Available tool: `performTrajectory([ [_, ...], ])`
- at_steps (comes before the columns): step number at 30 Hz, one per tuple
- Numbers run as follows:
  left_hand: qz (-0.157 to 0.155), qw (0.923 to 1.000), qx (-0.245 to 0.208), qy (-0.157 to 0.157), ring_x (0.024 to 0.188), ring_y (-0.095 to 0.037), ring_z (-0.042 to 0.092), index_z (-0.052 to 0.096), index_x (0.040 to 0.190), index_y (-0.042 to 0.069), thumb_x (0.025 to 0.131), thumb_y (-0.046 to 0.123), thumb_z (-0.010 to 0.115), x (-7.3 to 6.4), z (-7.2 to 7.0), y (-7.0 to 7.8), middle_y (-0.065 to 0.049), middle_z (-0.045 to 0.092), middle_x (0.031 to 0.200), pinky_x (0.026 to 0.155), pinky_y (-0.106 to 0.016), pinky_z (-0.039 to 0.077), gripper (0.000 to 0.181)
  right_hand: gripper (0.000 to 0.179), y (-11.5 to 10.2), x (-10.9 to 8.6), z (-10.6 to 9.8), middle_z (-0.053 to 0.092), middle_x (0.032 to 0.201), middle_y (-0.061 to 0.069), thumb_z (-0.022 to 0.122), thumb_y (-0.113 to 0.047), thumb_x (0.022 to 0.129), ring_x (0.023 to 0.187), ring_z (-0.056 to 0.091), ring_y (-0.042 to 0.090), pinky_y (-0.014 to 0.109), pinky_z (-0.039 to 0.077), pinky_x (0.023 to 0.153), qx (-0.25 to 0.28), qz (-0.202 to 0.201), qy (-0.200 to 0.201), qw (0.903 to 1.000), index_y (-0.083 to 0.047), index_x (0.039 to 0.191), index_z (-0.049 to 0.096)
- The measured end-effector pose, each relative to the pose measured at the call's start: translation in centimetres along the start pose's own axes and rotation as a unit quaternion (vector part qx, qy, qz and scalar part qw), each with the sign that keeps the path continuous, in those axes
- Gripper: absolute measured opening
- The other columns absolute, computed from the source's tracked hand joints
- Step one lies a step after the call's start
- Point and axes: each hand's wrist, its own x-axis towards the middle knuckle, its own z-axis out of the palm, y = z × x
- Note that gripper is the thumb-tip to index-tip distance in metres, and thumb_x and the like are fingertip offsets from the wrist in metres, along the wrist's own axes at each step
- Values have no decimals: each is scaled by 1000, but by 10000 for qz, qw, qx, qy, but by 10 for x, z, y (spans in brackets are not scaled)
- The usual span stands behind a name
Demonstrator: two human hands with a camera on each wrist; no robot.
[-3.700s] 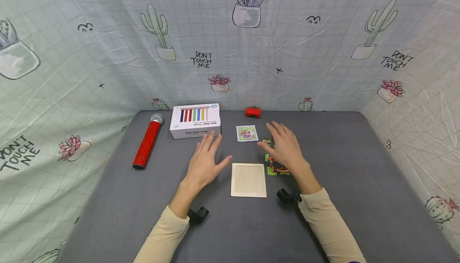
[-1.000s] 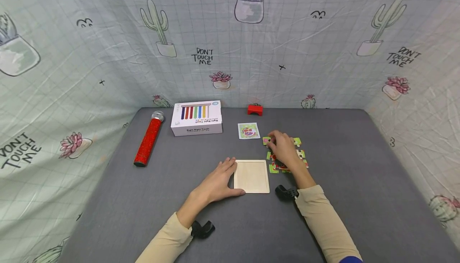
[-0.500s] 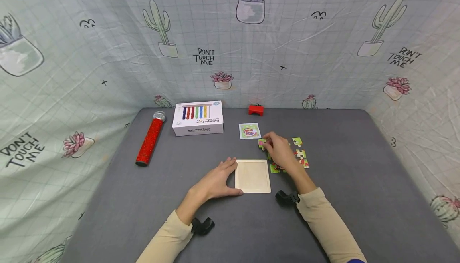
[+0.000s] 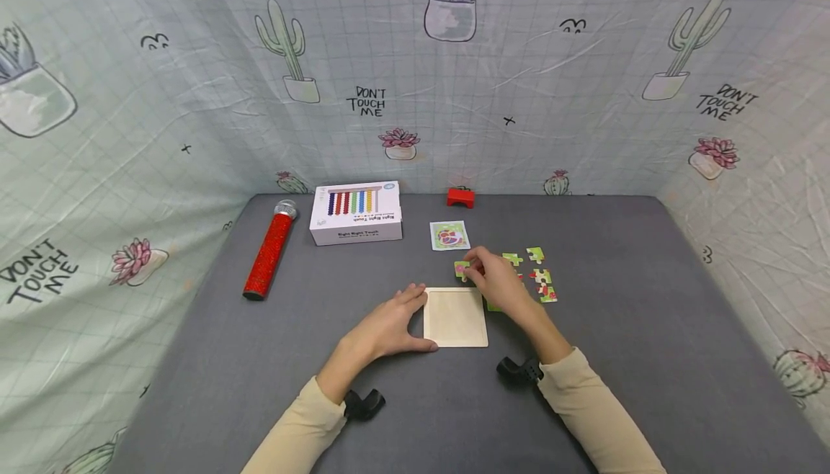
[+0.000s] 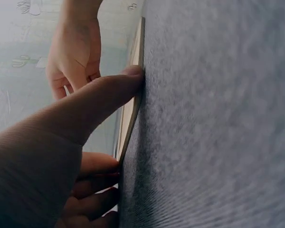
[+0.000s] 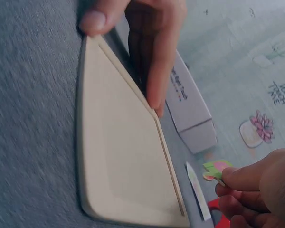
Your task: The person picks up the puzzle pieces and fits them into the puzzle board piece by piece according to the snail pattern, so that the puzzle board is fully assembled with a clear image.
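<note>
My right hand pinches a green jigsaw piece with a pink patch between thumb and fingers. In the right wrist view, that jigsaw piece is held up beyond the far edge of a shallow wooden puzzle tray. The bare puzzle tray lies flat in front of me. My left hand holds it at its left side, thumb at the near corner and fingers at the far one. More jigsaw pieces lie right of the tray, some hidden under my right hand.
A square picture card lies beyond the tray, with a small red block behind it. At the back left stand a white box and a red glittery microphone. A printed curtain borders the grey table.
My left hand has come down onto the tray's left side. My right hand has picked up a jigsaw piece and drawn it left and nearer, towards the tray's far edge.
</note>
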Motion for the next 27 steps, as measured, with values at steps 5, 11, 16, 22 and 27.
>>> performTrajectory([
  [5, 39, 10000, 8, 74, 149, -31, 37, 46, 149, 4, 78, 58, 79, 1, 2, -1, -13, 40, 159, 122, -46, 32, 96, 22, -7, -5, 4, 70, 87, 5, 69, -14, 95, 75, 63, 13, 28, 51, 66, 110, -163, -83, 9998, -4, 114, 64],
  [11, 42, 9999, 91, 43, 148, -31, 38, 47, 148, 5, 77, 59, 79, 1, 1, -1, -13, 41, 158, 121, -46, 34, 95, 20, -14, -8, 11, 71, 84, 3, 71, -14, 93, 74, 63, 10, 26, 51, 67, 159, -325, -171, 9992, -5, 110, 66],
  [16, 36, 9999, 116, 30, 147, -32, 40, 48, 148, 6, 76, 59, 79, 2, 0, 0, -14, 42, 158, 120, -47, 35, 95, 19, -16, -9, 17, 71, 83, 3, 72, -13, 93, 73, 62, 8, 22, 49, 63, 303, -365, -321, 9984, -4, 109, 66],
  [22, -16, 10000, 85, 33, 147, -32, 39, 46, 150, 8, 76, 59, 79, 1, 0, 0, -13, 40, 159, 119, -48, 36, 96, 19, -19, -10, 25, 69, 80, 1, 72, -12, 91, 68, 57, 6, 19, 46, 60, 327, -356, -470, 9977, -2, 107, 68],
  [27, -55, 10000, 47, 56, 148, -32, 39, 47, 149, 8, 76, 59, 80, 0, 0, 1, -12, 40, 159, 119, -49, 36, 95, 19, -18, -10, 30, 65, 76, -2, 73, -15, 91, 64, 52, 4, 19, 41, 55, 214, -288, -653, 9972, -3, 106, 69],
])
